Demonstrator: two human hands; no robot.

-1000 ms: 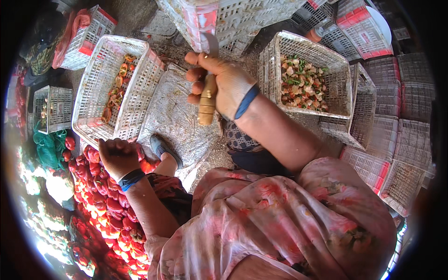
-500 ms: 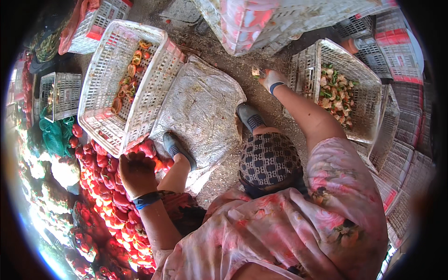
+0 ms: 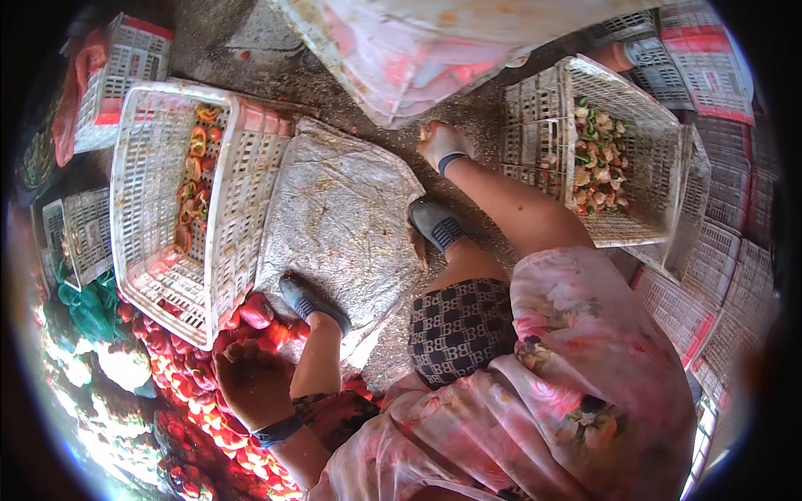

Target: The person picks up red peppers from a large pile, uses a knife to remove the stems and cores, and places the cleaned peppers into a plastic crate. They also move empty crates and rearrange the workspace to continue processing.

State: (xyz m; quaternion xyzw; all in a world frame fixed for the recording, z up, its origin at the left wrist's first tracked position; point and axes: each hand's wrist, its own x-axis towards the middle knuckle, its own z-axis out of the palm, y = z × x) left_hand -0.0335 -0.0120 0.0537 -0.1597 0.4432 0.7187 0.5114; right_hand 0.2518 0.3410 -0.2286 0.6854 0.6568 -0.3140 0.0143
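Near the foot of a stacked white crate [image 3: 401, 50] at the top, my right hand [image 3: 444, 146] is closed, its grip partly hidden and too small to make out. My left hand [image 3: 251, 386] has curled fingers over the pile of red peppers [image 3: 192, 376]; what it holds, if anything, is hidden. A white plastic crate [image 3: 129, 192] at left contains orange-red cut pepper pieces [image 3: 199, 142]. Right of my right hand, another crate [image 3: 535, 92] contains pale cores with green stems [image 3: 597, 171].
A dirty pale sheet [image 3: 334, 200] lies on the floor between the crates, beside my feet in grey shoes. Further crates [image 3: 702, 67] are stacked along the right, more stand at upper left [image 3: 129, 63]. A green mesh bag [image 3: 92, 305] and bagged produce lie at left.
My right hand has moved from high in front, where it gripped a wooden-handled knife, outward toward the top stack; the knife is no longer discernible. My left hand appears lower as the view shifted.
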